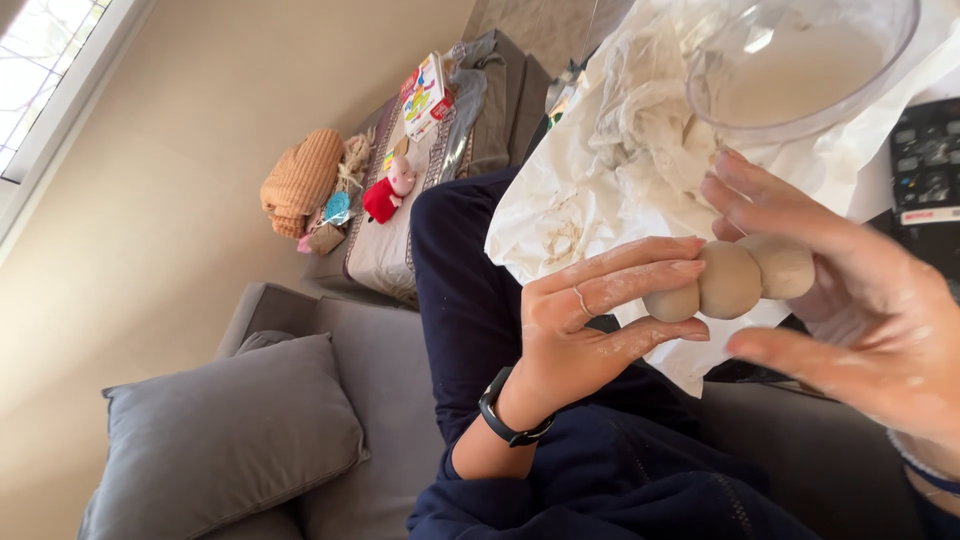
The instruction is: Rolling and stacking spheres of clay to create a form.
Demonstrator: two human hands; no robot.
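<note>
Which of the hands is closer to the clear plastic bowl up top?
Right. The right hand holds the clay balls just below the clear bowl; the left hand grips the same clay from farther left and lower.

clear bowl and crumpled paper crowd above; open room left over the cushion.

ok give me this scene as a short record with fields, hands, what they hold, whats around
left hand: fingertips pinch the small end ball of a beige clay piece of three joined balls
right hand: cups the far end of the clay piece
above: clear plastic bowl on crumpled white paper
seat: grey sofa with grey cushion
wrist: black band
</note>
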